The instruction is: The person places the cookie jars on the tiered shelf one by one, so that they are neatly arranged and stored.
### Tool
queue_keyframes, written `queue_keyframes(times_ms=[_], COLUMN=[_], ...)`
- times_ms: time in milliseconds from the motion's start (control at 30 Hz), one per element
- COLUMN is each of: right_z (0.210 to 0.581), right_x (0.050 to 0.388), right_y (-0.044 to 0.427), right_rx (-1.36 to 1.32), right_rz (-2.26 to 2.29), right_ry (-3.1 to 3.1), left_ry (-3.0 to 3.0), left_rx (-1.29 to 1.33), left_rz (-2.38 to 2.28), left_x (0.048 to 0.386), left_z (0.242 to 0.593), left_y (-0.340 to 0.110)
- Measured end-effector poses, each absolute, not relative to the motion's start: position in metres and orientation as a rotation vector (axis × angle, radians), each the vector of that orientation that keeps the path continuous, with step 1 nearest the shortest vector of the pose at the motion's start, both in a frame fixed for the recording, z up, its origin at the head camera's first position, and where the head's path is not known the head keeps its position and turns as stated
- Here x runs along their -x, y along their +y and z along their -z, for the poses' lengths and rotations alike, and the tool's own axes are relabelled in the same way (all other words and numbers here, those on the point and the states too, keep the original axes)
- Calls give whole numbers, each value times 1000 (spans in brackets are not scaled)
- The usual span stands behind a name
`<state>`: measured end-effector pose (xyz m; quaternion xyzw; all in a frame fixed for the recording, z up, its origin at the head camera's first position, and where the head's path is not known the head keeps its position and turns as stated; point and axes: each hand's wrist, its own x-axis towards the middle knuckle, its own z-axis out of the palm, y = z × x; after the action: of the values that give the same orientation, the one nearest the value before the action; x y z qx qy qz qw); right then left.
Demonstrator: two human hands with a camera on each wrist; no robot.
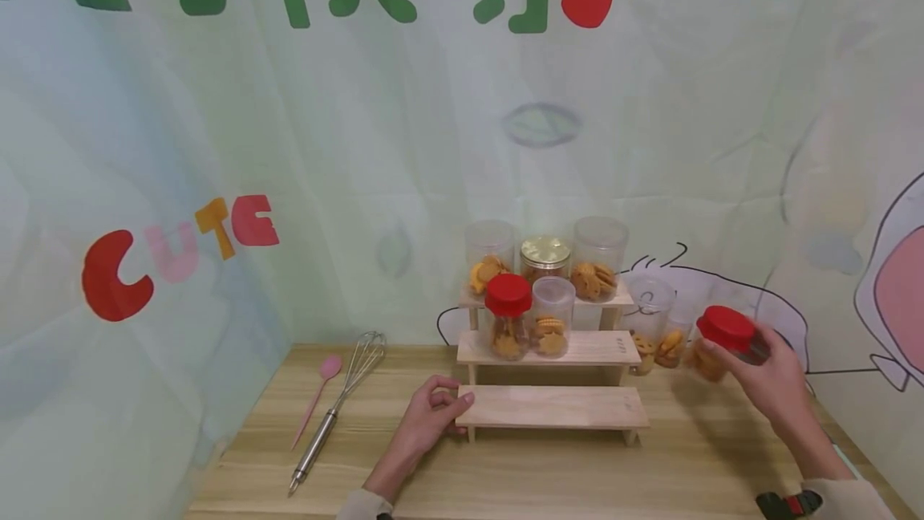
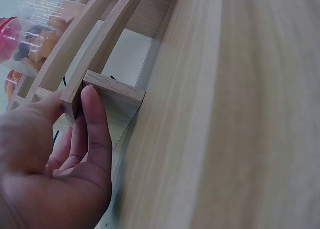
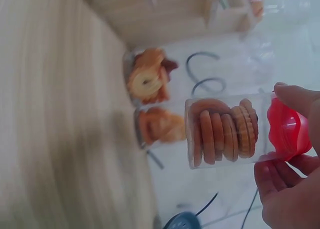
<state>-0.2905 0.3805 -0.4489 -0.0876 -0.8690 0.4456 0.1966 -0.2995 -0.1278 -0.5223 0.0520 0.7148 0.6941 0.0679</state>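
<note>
My right hand [image 1: 776,375] grips a clear cookie jar [image 3: 220,131] by its red lid [image 1: 726,327]. In the right wrist view several stacked biscuits show inside it, and the jar hangs off the table. My left hand [image 1: 431,414] pinches the left end of the lowest board [image 1: 552,408] of a wooden three-step stand, thumb above and fingers below in the left wrist view. On the middle step [image 1: 606,347] stand a red-lidded jar [image 1: 508,315] and a clear-lidded jar [image 1: 553,315]. The top step bears a gold-lidded jar [image 1: 545,257] between two clear-lidded jars.
Two clear jars of cookies, one a taller jar [image 1: 648,323], stand on the table right of the stand. A whisk [image 1: 332,416] and a pink spoon [image 1: 318,396] lie at the left. A printed cloth [image 1: 361,143] hangs behind the wooden table [image 1: 520,480].
</note>
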Motion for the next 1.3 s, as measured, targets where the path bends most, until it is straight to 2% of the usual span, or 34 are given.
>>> queue_keyframes(times_ms=[667,1300], right_z=[398,399], right_x=[267,290], right_y=[318,256], right_rx=[25,-149], right_rz=[-1267,-1457], right_ry=[-2359,-2327], left_ry=[2148,2137], left_rx=[-166,-172], left_rz=[-2097,-2104], left_x=[299,299], left_z=[522,523], left_y=[-130,-129])
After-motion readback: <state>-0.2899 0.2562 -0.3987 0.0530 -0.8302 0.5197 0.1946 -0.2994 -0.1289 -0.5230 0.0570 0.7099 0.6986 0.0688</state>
